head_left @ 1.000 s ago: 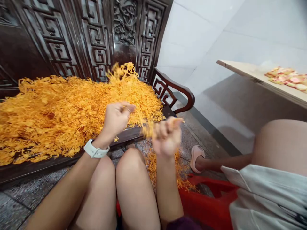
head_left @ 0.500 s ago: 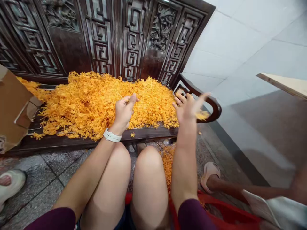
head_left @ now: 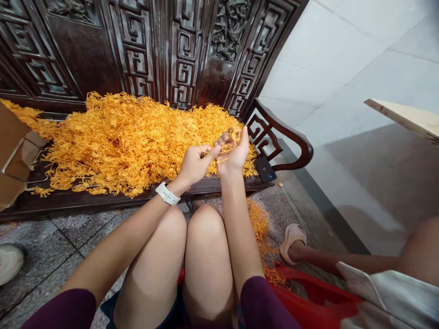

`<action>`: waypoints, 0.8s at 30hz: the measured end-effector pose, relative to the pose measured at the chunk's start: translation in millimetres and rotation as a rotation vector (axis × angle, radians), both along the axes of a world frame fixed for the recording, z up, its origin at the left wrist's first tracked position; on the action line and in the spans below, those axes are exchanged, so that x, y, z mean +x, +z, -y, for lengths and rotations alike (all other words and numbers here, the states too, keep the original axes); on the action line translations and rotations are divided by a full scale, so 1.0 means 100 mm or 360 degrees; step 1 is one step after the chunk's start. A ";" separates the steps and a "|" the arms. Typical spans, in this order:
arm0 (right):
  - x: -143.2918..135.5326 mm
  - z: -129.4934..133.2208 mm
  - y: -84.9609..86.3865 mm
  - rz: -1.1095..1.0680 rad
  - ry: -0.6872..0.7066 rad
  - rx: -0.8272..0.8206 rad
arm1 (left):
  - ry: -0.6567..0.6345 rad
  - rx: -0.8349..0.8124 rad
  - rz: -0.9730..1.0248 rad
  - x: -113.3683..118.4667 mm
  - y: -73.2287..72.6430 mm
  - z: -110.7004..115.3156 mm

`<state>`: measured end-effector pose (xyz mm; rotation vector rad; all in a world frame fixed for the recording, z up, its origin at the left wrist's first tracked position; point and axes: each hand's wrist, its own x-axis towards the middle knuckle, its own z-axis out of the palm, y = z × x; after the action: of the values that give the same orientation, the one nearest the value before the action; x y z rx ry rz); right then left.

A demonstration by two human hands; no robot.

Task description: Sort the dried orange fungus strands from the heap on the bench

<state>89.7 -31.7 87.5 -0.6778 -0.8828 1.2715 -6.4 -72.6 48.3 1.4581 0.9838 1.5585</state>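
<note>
A big heap of orange plastic pieces [head_left: 120,141], thin and branching, covers the seat of a dark carved wooden bench [head_left: 99,200]. Above the heap's front right part, my two hands meet. My left hand [head_left: 195,168], a white watch on its wrist, pinches a thin orange piece [head_left: 206,151] between thumb and fingers. Palm up, my right hand [head_left: 237,157] curls its fingers around a few orange pieces [head_left: 227,147] lying across its palm. The left fingertips are right beside the right palm, and exactly where they touch is hard to make out.
A cardboard box [head_left: 13,155] stands on the bench at left. A dark phone [head_left: 265,170] lies by the curved armrest [head_left: 303,153]. More orange strands [head_left: 259,219] hang or lie near the floor beside a red object [head_left: 318,297]. Another person's slippered foot [head_left: 294,242] is at right.
My right hand has come in from the armrest, where it was spread open, to my left hand, and now holds orange pieces. My left hand has moved right and slightly down. The phone has come into sight.
</note>
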 end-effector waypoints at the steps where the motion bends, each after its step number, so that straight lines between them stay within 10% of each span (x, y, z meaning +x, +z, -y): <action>1: 0.03 -0.03 -0.01 -0.0047 0.0035 -0.0016 | -0.0090 -0.0011 -0.0062 -0.02 -0.02 0.00; 13: 0.36 -0.06 -0.32 -0.0358 0.0291 -0.0299 | -0.0236 -0.0608 0.0551 -0.17 0.02 0.05; 20: 1.01 0.17 -0.42 -0.0348 0.0056 -0.0026 | 0.0126 -0.0434 0.1340 -0.38 0.12 0.04; 24: 1.34 0.68 -0.28 0.0370 0.0949 0.0516 | 0.0173 -0.0472 0.1116 -0.38 0.08 0.01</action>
<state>223.9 -99.4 59.8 -0.3092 -1.5213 1.5366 -44.7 -73.7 56.1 0.5831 0.8202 1.7298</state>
